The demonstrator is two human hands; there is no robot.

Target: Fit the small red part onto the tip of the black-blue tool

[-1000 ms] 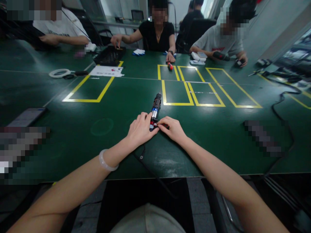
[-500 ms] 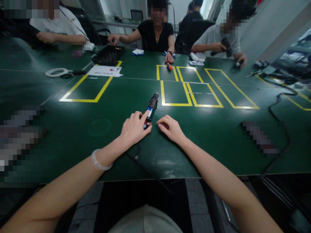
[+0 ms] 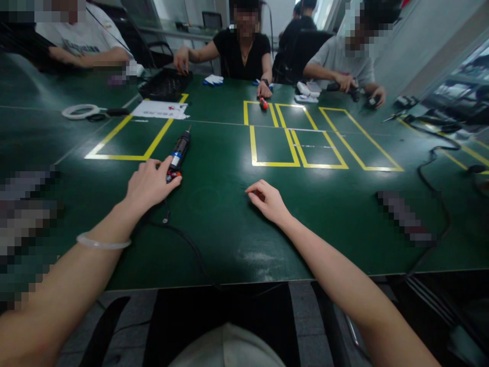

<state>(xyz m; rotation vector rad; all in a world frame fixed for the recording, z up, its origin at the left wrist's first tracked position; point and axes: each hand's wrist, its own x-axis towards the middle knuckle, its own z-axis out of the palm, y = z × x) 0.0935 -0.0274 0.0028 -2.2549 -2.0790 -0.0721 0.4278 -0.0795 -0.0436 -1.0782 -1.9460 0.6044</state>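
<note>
My left hand [image 3: 150, 185] grips the near end of a black electric screwdriver [image 3: 178, 153] with a blue and silver band, lying on the green table [image 3: 214, 224] left of centre, its tip pointing away. A black cable [image 3: 187, 244] trails from the tool toward the table's near edge. My right hand [image 3: 267, 200] rests on the table near the middle, fingers curled around a small dark red thing that I cannot make out. A pale bangle [image 3: 102, 242] is on my left wrist.
Yellow tape rectangles [image 3: 301, 137] mark the table. Paper [image 3: 160, 109], a white ring [image 3: 78, 111] and a black tray [image 3: 166, 84] lie at the far left. Three people sit along the far side. Cables [image 3: 435, 168] run along the right.
My left hand has slid the screwdriver away to the left, off my right hand. The right hand stayed near the middle with its fingers curled.
</note>
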